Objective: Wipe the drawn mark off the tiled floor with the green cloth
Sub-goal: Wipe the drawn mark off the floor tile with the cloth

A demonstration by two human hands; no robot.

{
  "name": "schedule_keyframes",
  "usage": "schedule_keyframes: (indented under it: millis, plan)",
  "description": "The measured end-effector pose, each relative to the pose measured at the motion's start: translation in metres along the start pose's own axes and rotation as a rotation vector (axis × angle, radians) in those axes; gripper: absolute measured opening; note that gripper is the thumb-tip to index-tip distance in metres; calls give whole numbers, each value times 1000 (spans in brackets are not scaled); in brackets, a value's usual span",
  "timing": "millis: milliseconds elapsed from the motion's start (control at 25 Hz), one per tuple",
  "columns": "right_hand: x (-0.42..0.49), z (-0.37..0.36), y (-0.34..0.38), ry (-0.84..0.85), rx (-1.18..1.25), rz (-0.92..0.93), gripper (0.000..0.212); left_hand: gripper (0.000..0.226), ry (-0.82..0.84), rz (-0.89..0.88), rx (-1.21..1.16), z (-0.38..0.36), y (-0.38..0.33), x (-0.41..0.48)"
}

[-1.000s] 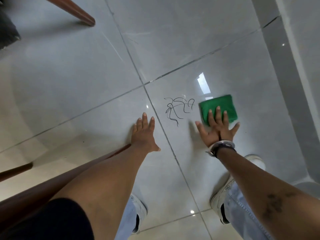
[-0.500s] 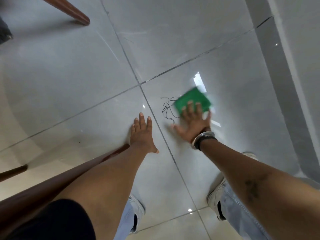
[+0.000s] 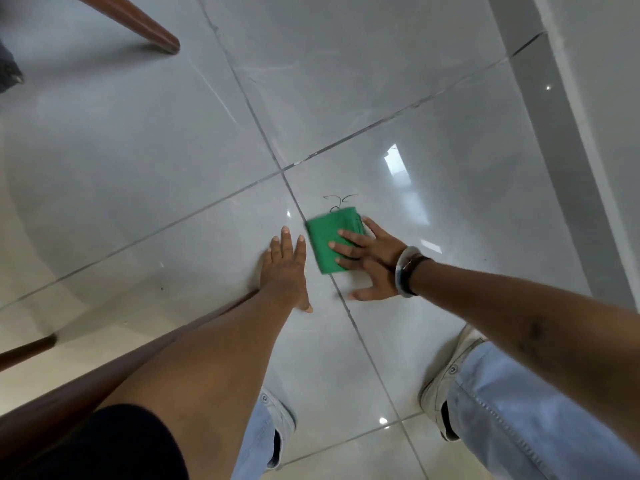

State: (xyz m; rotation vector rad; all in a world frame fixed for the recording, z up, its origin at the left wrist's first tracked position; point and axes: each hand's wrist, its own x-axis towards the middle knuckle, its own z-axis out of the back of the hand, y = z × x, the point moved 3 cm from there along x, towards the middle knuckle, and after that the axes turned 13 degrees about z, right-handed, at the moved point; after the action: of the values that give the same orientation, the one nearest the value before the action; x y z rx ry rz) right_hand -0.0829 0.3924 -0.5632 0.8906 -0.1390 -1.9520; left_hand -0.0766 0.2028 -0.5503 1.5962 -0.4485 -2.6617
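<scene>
A folded green cloth (image 3: 325,240) lies flat on the glossy grey tiled floor (image 3: 138,161), just right of a grout line. My right hand (image 3: 372,259) presses down on the cloth with spread fingers; a bracelet and watch sit on that wrist. Thin black strokes of the drawn mark (image 3: 338,199) show on the tile just beyond the cloth's far edge; the rest of the mark is hidden under the cloth or gone. My left hand (image 3: 285,268) rests flat on the neighbouring tile, left of the grout line, holding nothing.
A brown wooden furniture leg (image 3: 145,29) stands at the top left, another brown leg (image 3: 27,351) lies at the left edge. My white shoes (image 3: 446,382) and light blue jeans are at the bottom. A grey skirting strip (image 3: 554,140) runs along the right.
My right hand slid the cloth leftward and toward me across the mark, from right of the scribble to over it. Most of the scribble no longer shows. The left hand stayed planted.
</scene>
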Motion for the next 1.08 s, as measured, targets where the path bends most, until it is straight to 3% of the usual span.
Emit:
schedule_keyframes:
  millis: [40,80,160,200,240,360,440,560,640,720,880,960,1080]
  plan:
    - [-6,1,-9,6,-3,68,84,148,11,-7,4,-1,1,0]
    - [-5,4,-21,-28,-6,-19,83,148,16,-5,4,-1,1,0]
    - [7,18,-46,-205,149,-452,85,149,12,18,-8,-4,-1,-3]
    - [18,26,-45,-246,255,-585,85,149,12,21,-16,-6,-2,-4]
    - [28,32,-38,-234,261,-598,86,148,10,17,-24,-7,-4,-3]
    - [20,13,-12,-12,-73,-113,78,145,19,-18,-15,0,2,-3]
    - [-13,-1,-11,63,-124,54,69,143,39,-54,16,5,10,-2]
    - [-16,-1,-30,46,-138,-176,72,143,18,-74,51,4,11,-6]
    - [17,19,-39,-87,-15,-406,79,144,-4,-57,75,0,9,-8]
    - [47,39,-42,-166,84,-477,79,141,-16,-47,103,0,7,-7]
    - [35,1,-16,52,-261,-171,72,130,27,-49,125,8,9,-5]
    - [-5,-36,5,115,-273,-44,63,124,48,-40,130,11,10,-3]
    - [-63,-67,14,-68,-325,-95,44,100,-9,-23,143,9,8,-4]
